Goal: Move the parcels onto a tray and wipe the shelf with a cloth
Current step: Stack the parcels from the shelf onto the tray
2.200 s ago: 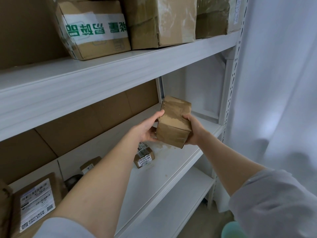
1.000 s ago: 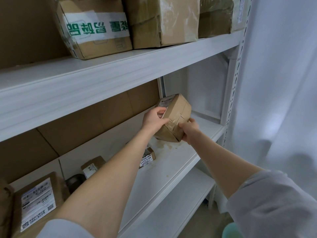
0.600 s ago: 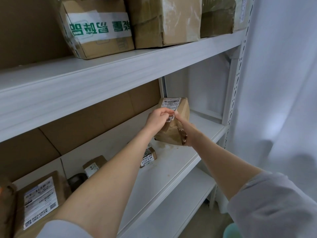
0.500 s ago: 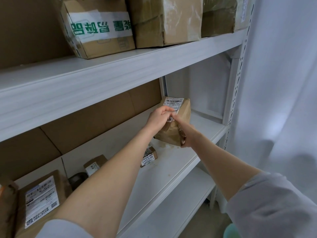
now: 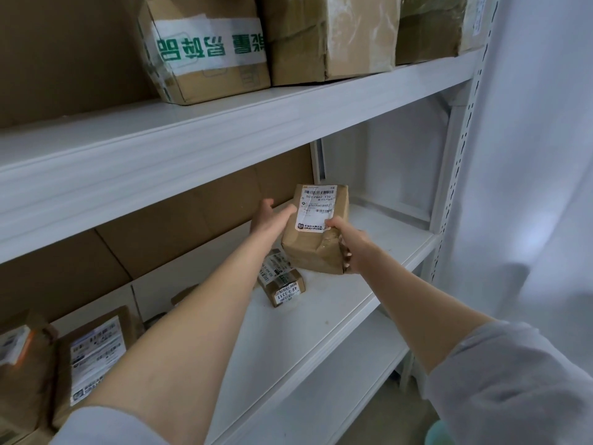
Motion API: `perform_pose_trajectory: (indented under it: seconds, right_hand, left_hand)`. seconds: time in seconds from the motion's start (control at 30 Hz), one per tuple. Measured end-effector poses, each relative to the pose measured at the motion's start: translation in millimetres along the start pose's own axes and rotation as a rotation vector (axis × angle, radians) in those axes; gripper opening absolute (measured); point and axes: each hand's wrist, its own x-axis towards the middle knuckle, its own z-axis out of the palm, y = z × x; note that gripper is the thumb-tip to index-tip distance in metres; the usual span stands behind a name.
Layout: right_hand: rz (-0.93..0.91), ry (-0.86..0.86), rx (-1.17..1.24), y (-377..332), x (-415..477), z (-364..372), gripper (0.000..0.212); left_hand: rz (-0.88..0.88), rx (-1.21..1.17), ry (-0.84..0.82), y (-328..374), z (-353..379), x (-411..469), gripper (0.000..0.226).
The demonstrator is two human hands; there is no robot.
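A brown taped parcel (image 5: 313,248) with a white shipping label facing me stands tilted over the right end of the white middle shelf (image 5: 324,319). My right hand (image 5: 348,244) grips its right side, thumb on the label's lower corner and fingers curled under the edge. My left hand (image 5: 271,216) lies with straight fingers against the parcel's left side. A small labelled parcel (image 5: 282,282) lies on the shelf just below and left of the held one. No tray or cloth is in view.
More labelled parcels (image 5: 93,358) stand at the shelf's left end behind my left arm. Large cardboard boxes (image 5: 205,49) fill the upper shelf. A white curtain (image 5: 532,155) hangs on the right. A lower shelf (image 5: 337,396) and a teal object (image 5: 441,435) lie below.
The parcel has been turned so its label faces me. My left hand has let go of its top corner and opened along its left side; my right hand keeps its grip.
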Motion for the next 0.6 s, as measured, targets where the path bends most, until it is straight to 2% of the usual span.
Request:
perform_pose_trajectory:
  seconds: [0.1, 0.17, 0.27, 0.37, 0.5, 0.6]
  right_hand:
    - [-0.001, -0.048, -0.011, 2.7, 0.2, 10.3, 0.039]
    - [0.002, -0.099, -0.018, 5.0, 2.1, 18.0, 0.031]
    - [0.017, -0.164, -0.055, 8.1, 7.3, 29.0, 0.037]
    - [0.035, -0.221, -0.097, 9.1, 8.9, 40.8, 0.051]
    - [0.034, -0.269, -0.124, 7.9, 7.4, 53.0, 0.044]
    - [0.051, -0.311, -0.132, 9.2, 9.9, 61.0, 0.047]
  left_hand:
    - [-0.188, -0.118, -0.179, -14.9, -10.3, -3.2, 0.055]
    - [-0.248, -0.194, -0.255, -24.0, -16.6, -4.2, 0.046]
    - [-0.305, -0.281, -0.312, -32.0, -28.9, -2.8, 0.049]
    - [-0.296, -0.286, -0.287, -36.1, -41.2, -1.7, 0.043]
    - [-0.275, -0.321, -0.191, -40.5, -48.4, 0.4, 0.043]
    - [-0.287, -0.344, -0.167, -42.4, -57.3, 2.1, 0.045]
